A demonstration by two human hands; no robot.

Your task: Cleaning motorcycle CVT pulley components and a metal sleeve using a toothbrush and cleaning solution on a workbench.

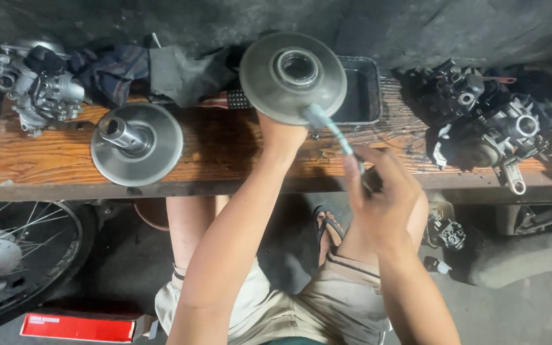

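Note:
My left hand (280,134) holds a grey metal pulley disc (269,86) up over the wooden bench, its hub hole facing me. A toothbrush (333,128) is gripped in my right hand (381,198), and its bristle end touches the lower rim of that disc. A second pulley half (151,156) with an upright central shaft lies flat on the bench to the left.
The wooden bench (225,147) carries a carburettor (36,89) at far left, dark rags (154,70), a black tray (364,96) behind the disc, and engine parts (490,124) at right. A spoked wheel (14,249) and red box (78,327) lie on the floor.

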